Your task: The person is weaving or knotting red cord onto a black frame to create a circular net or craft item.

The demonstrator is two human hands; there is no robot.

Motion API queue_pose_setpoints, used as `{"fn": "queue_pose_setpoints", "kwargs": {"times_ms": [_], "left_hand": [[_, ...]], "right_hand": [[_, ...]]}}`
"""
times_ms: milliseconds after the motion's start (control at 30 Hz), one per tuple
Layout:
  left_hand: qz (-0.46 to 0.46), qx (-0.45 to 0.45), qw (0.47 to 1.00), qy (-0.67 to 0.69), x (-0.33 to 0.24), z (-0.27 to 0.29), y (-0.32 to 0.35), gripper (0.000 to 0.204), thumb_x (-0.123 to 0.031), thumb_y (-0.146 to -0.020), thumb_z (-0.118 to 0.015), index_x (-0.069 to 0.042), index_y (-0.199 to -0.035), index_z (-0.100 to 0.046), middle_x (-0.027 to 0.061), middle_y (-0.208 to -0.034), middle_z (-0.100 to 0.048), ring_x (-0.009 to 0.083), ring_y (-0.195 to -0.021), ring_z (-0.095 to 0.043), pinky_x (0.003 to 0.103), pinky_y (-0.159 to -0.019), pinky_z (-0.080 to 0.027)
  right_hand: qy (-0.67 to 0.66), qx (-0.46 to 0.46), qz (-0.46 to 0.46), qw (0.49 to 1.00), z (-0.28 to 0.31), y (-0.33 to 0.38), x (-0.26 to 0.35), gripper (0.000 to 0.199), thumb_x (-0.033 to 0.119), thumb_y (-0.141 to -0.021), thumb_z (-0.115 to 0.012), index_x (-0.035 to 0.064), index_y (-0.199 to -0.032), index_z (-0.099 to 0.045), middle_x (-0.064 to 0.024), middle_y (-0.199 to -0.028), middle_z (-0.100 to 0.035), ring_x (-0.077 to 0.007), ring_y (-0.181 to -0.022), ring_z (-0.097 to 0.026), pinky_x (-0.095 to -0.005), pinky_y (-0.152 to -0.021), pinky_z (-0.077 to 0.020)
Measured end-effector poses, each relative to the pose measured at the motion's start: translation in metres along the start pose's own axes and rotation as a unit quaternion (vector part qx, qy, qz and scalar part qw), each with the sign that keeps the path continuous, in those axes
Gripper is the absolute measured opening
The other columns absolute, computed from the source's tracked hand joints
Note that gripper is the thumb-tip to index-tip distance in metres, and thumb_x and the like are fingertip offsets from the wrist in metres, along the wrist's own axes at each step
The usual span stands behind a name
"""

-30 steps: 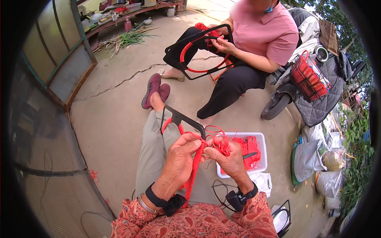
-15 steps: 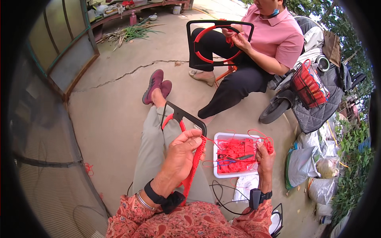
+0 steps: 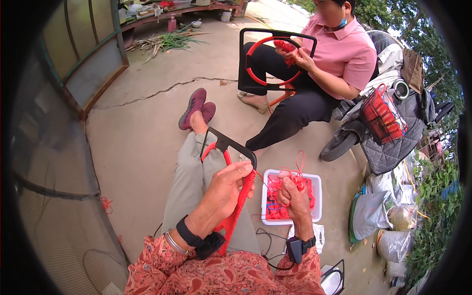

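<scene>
My left hand (image 3: 225, 186) is closed around one side of a black frame (image 3: 235, 146) that rests over my lap. That side is wrapped tightly in red cord (image 3: 240, 211), and part of a red ring (image 3: 210, 150) shows inside the frame. My right hand (image 3: 295, 199) is closed on a bundle of red cord (image 3: 298, 181), with a loop standing up above it. A strand runs from the frame's wrapped edge toward this bundle. Behind my right hand stands a white plastic tub (image 3: 317, 209) of red cord, partly hidden by the hand.
Across from me a person (image 3: 339, 59) sits winding red cord on a similar black frame (image 3: 242, 59). Filled sacks (image 3: 371, 211) and a covered vehicle (image 3: 393, 128) stand at the right. A mesh screen (image 3: 54, 196) is at the left. Black cable (image 3: 268, 241) lies beside the tub.
My right hand has moved left with the cord bundle, from the tub's right edge to in front of it. My left hand keeps its hold on the frame.
</scene>
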State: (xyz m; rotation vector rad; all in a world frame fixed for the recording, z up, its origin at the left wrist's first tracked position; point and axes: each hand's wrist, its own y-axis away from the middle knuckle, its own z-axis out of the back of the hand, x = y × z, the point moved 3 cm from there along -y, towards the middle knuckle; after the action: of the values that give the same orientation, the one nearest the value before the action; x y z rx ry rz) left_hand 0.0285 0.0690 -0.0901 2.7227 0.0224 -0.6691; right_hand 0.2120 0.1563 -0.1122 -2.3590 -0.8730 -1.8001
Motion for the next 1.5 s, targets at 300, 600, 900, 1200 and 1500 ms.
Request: {"fn": "queue_pose_setpoints", "kwargs": {"times_ms": [300, 600, 900, 1200, 1500], "left_hand": [[0.016, 0.001, 1.0, -0.022, -0.004, -0.002, 0.0, 0.025, -0.015, -0.088, -0.056, -0.002, -0.108, -0.05, 0.0083, -0.079, -0.059, 0.0193, -0.069, -0.059, 0.032, -0.055, -0.045], [0.058, 0.094, 0.994, 0.02, -0.002, -0.002, 0.002, 0.019, -0.015, -0.09, -0.052, 0.0, -0.103, -0.053, 0.0088, -0.071, -0.057, 0.0192, -0.058, -0.054, 0.028, -0.052, -0.04], [-0.016, 0.061, 0.989, -0.136, -0.014, -0.001, 0.009, 0.025, -0.016, -0.093, -0.055, 0.003, -0.108, -0.053, 0.0123, -0.08, -0.062, 0.0208, -0.066, -0.061, 0.03, -0.062, -0.049], [-0.289, -0.086, 0.888, -0.346, -0.072, 0.005, 0.017, 0.035, -0.022, -0.088, -0.064, 0.002, -0.113, -0.06, 0.0089, -0.096, -0.066, 0.0111, -0.078, -0.06, 0.023, -0.063, -0.049], [-0.315, -0.011, 0.863, -0.396, -0.082, -0.008, -0.006, 0.018, -0.009, -0.087, -0.064, 0.001, -0.102, -0.066, 0.0045, -0.082, -0.067, 0.0068, -0.063, -0.057, 0.019, -0.05, -0.043]], "right_hand": [[0.081, 0.114, -0.006, 0.99, -0.067, 0.012, 0.01, 0.015, 0.018, -0.09, -0.062, 0.0034, -0.092, -0.057, 0.0049, -0.057, -0.041, -0.0039, -0.043, -0.032, -0.0217, -0.04, -0.0237], [-0.116, 0.179, -0.05, 0.976, -0.065, 0.022, 0.023, 0.009, 0.011, -0.087, -0.057, 0.0062, -0.082, -0.052, 0.006, -0.056, -0.035, -0.0036, -0.041, -0.029, -0.0219, -0.04, -0.0217], [0.215, 0.094, -0.025, 0.972, -0.036, -0.011, 0.038, 0.019, 0.022, -0.088, -0.061, 0.0049, -0.092, -0.053, 0.0038, -0.063, -0.043, -0.0047, -0.05, -0.036, -0.0225, -0.045, -0.0299], [0.577, 0.159, 0.279, 0.751, -0.111, -0.037, 0.11, 0.043, 0.01, -0.081, -0.059, 0.0022, -0.121, -0.043, -0.0149, -0.085, -0.062, -0.0312, -0.073, -0.061, -0.0416, -0.063, -0.0472], [0.562, 0.279, 0.371, 0.684, -0.162, -0.039, 0.096, 0.051, 0.011, -0.078, -0.064, 0.0063, -0.125, -0.045, -0.0171, -0.091, -0.064, -0.0352, -0.081, -0.063, -0.0422, -0.071, -0.0494]]}}
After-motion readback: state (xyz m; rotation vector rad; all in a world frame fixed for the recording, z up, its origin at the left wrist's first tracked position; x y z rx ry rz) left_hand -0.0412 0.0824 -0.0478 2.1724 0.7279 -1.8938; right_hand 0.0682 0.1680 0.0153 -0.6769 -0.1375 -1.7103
